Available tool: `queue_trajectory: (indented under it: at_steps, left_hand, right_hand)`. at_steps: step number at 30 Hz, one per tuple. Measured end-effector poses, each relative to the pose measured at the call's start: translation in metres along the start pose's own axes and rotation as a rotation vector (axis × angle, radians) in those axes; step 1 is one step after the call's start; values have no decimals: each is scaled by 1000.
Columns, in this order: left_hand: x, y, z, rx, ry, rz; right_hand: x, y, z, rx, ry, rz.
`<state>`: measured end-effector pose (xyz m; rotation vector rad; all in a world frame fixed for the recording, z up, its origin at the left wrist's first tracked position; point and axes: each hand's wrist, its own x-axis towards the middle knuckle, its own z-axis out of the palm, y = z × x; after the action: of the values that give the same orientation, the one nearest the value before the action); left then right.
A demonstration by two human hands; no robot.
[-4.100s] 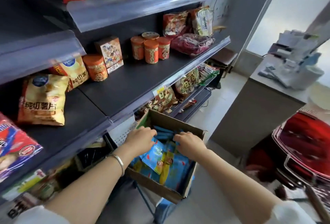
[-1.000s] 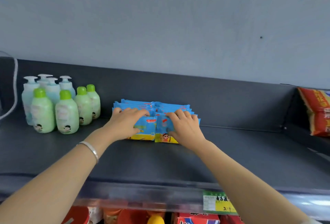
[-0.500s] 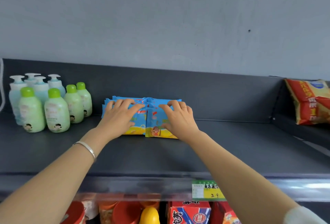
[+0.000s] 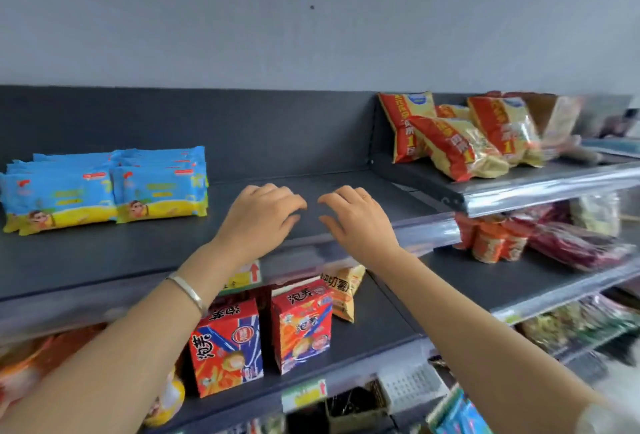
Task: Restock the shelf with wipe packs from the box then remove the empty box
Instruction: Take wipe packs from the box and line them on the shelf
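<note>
Top shelf (image 4: 311,188), dark grey metal with a clear plastic price rail along its front edge: carries the blue-and-yellow soft plastic wipe packs (image 4: 104,191), set in two side-by-side stacks at the far left, faces turned forward, backs near the shelf's rear panel. The remainder of this shelf section is bare.

Left hand (image 4: 258,222), silver bangle on the wrist: palm down over the bare shelf surface near its front edge, fingers loosely curled and slightly apart, holding nothing. Well apart from the wipe packs, to their right.

Right hand (image 4: 356,222), thin ring on one finger: palm down just beside the left hand, fingers spread and lightly bent, holding nothing.

Adjoining shelf section, right: red-and-yellow crinkled snack bags (image 4: 457,136), leaning against one another.

Shelf below, beneath the forearms: two red-and-blue printed cardboard cartons (image 4: 263,336), upright, side by side; behind them a yellow snack bag (image 4: 344,295).

Shelf below, right: a cluster of small orange-red cylindrical tubs (image 4: 491,239), beside dark red flat packets (image 4: 575,243).

Bottom right corner: a blue pack edge is visible, blurred; whether it lies in the cardboard box cannot be told.
</note>
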<state>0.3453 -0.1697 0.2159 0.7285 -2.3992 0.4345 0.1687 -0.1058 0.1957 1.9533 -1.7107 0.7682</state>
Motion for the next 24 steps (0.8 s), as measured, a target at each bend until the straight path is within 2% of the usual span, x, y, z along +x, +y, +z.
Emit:
queue_trajectory:
  at_steps: [4, 8, 16, 24]
  left_hand:
    - [21, 92, 29, -79, -14, 137]
    - [25, 178, 60, -161, -80, 212]
    - [-1, 317, 149, -299, -600, 323]
    - [-19, 354, 221, -318, -914, 327]
  right_hand:
    - [-85, 68, -35, -44, -30, 126]
    - [-172, 123, -55, -84, -138, 276]
    - [-341, 190, -63, -59, -555, 616]
    - [-414, 215, -43, -31, -786, 926]
